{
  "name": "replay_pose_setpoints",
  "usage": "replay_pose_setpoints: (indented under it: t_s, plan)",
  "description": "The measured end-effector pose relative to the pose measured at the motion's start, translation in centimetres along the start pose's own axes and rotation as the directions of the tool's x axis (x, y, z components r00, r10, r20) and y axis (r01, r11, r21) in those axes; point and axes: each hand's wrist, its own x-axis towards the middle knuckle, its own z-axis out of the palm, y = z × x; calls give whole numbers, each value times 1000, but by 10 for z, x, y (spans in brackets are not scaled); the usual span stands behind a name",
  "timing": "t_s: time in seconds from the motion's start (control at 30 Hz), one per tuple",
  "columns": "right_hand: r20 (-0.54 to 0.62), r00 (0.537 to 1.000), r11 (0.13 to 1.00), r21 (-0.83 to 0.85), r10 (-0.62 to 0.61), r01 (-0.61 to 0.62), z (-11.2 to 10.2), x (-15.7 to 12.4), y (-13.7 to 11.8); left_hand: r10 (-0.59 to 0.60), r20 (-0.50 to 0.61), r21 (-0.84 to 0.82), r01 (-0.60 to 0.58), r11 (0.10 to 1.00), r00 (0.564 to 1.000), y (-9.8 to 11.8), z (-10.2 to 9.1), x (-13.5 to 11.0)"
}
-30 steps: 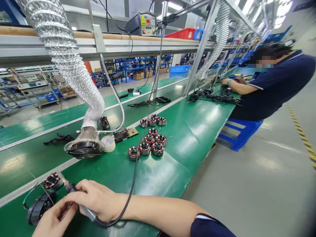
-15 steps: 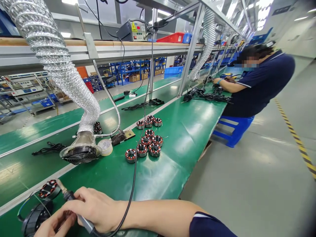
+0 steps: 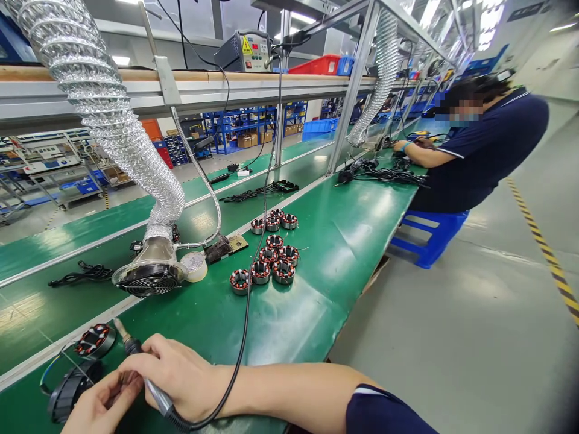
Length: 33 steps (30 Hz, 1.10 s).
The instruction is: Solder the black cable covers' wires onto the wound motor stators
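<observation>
My right hand (image 3: 178,375) is wrapped round a soldering iron (image 3: 149,381) whose tip points up-left toward a wound stator (image 3: 94,340) lying on the green bench (image 3: 289,313). At the bottom left my left hand (image 3: 99,404) is pinched on something small I cannot make out, beside a black fan housing (image 3: 67,392) with thin wires. The iron's black cable (image 3: 253,265) runs up to the soldering station (image 3: 246,52) on the shelf.
A silver fume duct with a fan mouth (image 3: 149,277) hangs just beyond my hands, a tape roll (image 3: 195,265) beside it. Several wound stators (image 3: 271,253) sit mid-bench. A seated co-worker (image 3: 479,150) works at the far right on a blue stool (image 3: 429,235). Black cables (image 3: 389,176) lie farther along.
The iron tip has lifted slightly away from the stator. My hands stayed in place; the view shifted a little.
</observation>
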Motion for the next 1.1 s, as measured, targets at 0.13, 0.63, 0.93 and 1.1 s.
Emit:
replay_pose_setpoints:
  t_s: [0.13,0.63,0.93,1.1]
  plan:
    - [-57,997,987,153,50,-41,-2,-9,-1,31,-40,73,-28,997,999,9,7,-8]
    - [-185,937,843,513,295,-164,12,-11,5,21,-100,64,-15,998,995,29,20,-24]
    - [-218,905,838,500,364,-217,-8,-25,-1,42,-84,74,-36,997,996,27,22,-25]
    - [-373,855,889,416,360,-193,-17,-35,-9,25,-78,76,-19,997,997,26,21,-25]
